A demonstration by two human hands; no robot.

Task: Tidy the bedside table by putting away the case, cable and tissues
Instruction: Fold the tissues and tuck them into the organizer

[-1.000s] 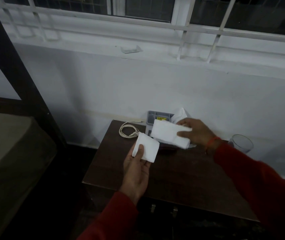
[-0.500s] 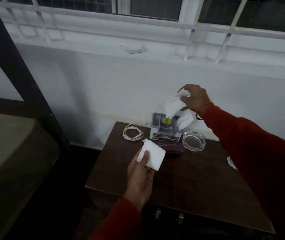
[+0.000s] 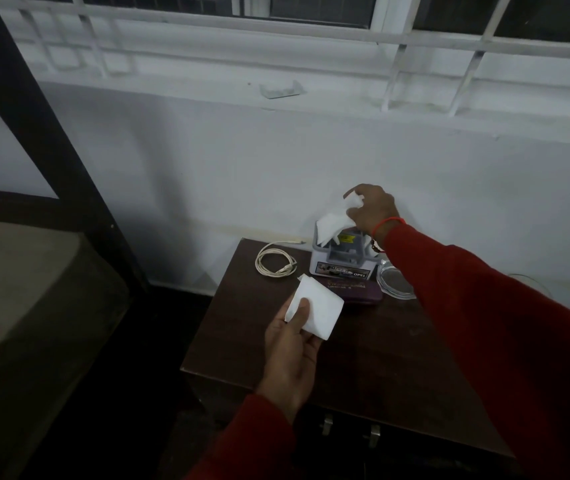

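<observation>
**Tissue half-tucked into the grey organiser, a second one waiting in the left hand**

Seen from the head camera, a person in red sleeves stood over a dark wooden bedside table set against a white wall. The right hand was closed in a pinch on the top of a crumpled white tissue, whose lower end sat inside the rear left compartment of a grey desk organiser. The tissue hung roughly upright, straight below the fingers, so the coming move looked like a push downward into that slot.

The left hand was nearer the camera and lower, its thumb pressed on a folded white tissue held flat above the table's front half. That tissue lay forward and to the left of the organiser, well apart from its opening.

A coiled white cable rested on the table just left of the organiser. A dark purple case lay under and in front of the organiser. A clear glass dish sat just beside it on the right.

The organiser's front label read "OPEL". A yellow sticker inside it and gold lettering on the case were too small to read.
</observation>
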